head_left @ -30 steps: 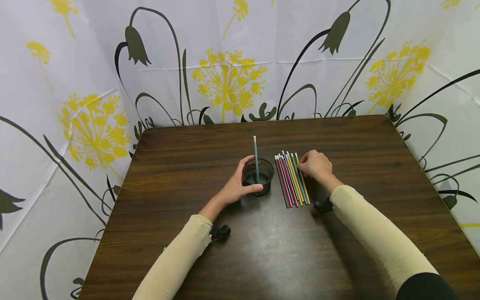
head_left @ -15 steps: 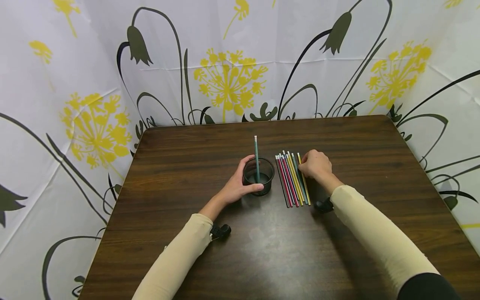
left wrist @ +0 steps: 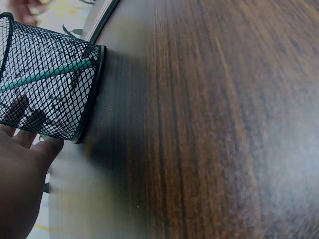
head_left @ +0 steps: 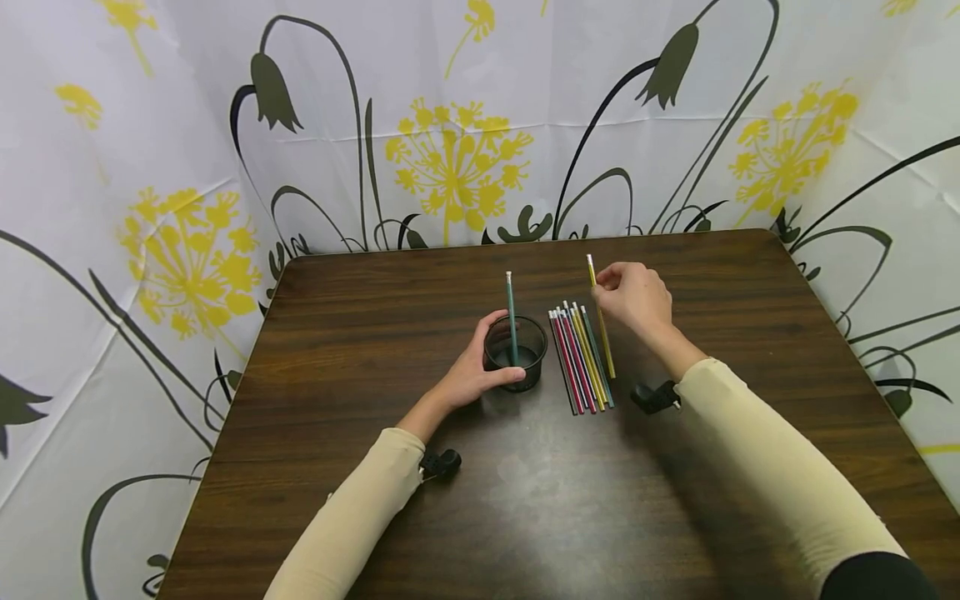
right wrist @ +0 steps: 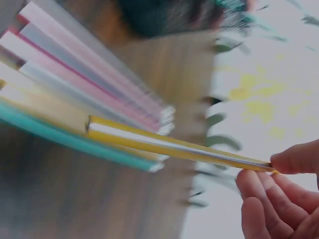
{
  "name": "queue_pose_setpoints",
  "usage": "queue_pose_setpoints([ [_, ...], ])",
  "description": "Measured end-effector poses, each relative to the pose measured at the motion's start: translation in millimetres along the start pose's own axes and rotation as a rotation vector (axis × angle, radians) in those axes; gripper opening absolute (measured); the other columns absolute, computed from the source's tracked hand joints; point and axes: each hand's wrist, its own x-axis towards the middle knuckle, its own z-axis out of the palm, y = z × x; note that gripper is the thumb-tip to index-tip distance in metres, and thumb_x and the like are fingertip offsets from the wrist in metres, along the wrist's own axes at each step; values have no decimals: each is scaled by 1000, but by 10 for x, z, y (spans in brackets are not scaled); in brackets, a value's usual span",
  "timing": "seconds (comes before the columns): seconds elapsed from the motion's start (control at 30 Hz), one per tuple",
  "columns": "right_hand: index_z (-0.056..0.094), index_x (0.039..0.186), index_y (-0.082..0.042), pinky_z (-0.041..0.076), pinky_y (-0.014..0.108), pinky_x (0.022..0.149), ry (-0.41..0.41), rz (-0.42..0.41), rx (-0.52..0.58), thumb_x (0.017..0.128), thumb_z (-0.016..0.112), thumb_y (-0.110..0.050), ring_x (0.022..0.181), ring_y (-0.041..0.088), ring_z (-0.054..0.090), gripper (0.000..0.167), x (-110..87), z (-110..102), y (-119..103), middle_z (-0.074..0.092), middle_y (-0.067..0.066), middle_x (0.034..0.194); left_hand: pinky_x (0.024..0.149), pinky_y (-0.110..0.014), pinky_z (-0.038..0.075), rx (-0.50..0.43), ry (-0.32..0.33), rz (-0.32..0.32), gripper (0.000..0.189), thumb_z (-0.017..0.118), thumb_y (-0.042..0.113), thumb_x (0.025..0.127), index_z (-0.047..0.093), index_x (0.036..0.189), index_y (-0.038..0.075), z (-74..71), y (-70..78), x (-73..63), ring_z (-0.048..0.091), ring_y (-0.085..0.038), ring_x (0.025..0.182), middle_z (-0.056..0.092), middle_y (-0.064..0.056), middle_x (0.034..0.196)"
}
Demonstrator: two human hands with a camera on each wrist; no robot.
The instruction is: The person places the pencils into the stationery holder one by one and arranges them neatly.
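My left hand [head_left: 472, 375] grips a black mesh pencil cup [left wrist: 50, 79] from its left side, thumb at the front and fingers behind. A green pencil [head_left: 512, 308] leans inside the cup, white eraser end up. My right hand [head_left: 637, 298] pinches a yellow pencil [right wrist: 174, 145] between thumb and fingers near its eraser end. That pencil is tilted, its lower end beside a row of pencils [head_left: 581, 358]. The row holds several red, black, yellow and green pencils lying side by side, eraser ends away from me, just right of the cup.
All of this stands on a dark wood-grain table [head_left: 360, 317]. Behind it hangs a white curtain [head_left: 480, 67] with yellow and grey flowers. A small black wrist camera [head_left: 442, 463] sits at the left cuff, another black camera [head_left: 652, 397] at the right.
My right hand has lifted the yellow pencil off the right end of the row and moved it away from me. The left hand and cup have stayed put.
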Motion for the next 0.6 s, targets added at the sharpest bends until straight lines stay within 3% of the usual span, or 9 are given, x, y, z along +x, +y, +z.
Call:
queue_pose_setpoints([
  [0.17, 73, 106, -11, 47, 34, 66, 85, -106, 209, 90, 66, -25, 74, 19, 66, 23, -38, -161, -319, 73, 3, 86, 111, -53, 25, -1, 1, -3, 88, 77, 13, 84, 22, 152, 21, -7, -22, 2, 38, -22, 136, 39, -18, 149],
  [0.27, 71, 112, -7, 51, 25, 61, 94, -168, 381, 91, 66, -20, 68, 12, 67, 25, -84, -208, -479, 73, 6, 86, 111, -53, 25, 2, 3, -4, 88, 78, 15, 84, 22, 151, 21, -9, -28, 4, 38, -20, 136, 39, -19, 149],
  [0.4, 68, 115, -2, 53, 24, 54, 83, -234, 557, 92, 67, -13, 65, 7, 67, 26, -167, -203, -632, 73, 11, 89, 111, -53, 26, 8, 0, -9, 88, 78, 15, 84, 21, 152, 21, -6, -23, 8, 37, -19, 136, 39, -18, 149],
  [0.5, 67, 113, -2, 53, 24, 55, 79, -285, 584, 92, 68, -11, 66, 9, 67, 24, -228, -158, -693, 73, 10, 89, 111, -52, 27, 8, -4, -18, 88, 78, 15, 85, 21, 152, 23, -2, -20, 12, 37, -19, 137, 39, -15, 149],
  [0.6, 66, 112, -2, 51, 23, 58, 63, -340, 538, 92, 69, -12, 69, 13, 68, 23, -290, -91, -721, 73, 8, 89, 111, -53, 27, 1, -3, -22, 88, 77, 16, 85, 21, 152, 23, -4, -23, 9, 37, -21, 136, 39, -15, 150],
])
